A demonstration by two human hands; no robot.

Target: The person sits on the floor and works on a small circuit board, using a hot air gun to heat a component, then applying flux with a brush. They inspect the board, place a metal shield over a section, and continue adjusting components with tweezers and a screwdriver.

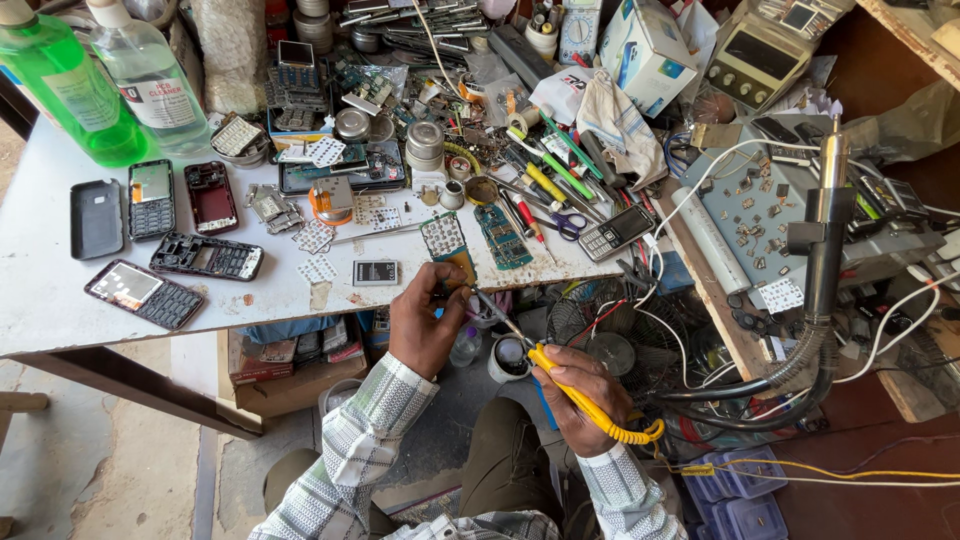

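Both arms wear long sleeves (360,430) of pale grey-and-white plaid with thin green lines, cuffs buttoned at the wrists; olive-brown trousers (500,460) cover the legs

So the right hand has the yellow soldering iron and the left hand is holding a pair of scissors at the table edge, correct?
Not quite. In the head view the right hand does hold the yellow soldering iron, but the left hand holds a small circuit board at the table edge, not scissors. The scissors lie untouched on the table.
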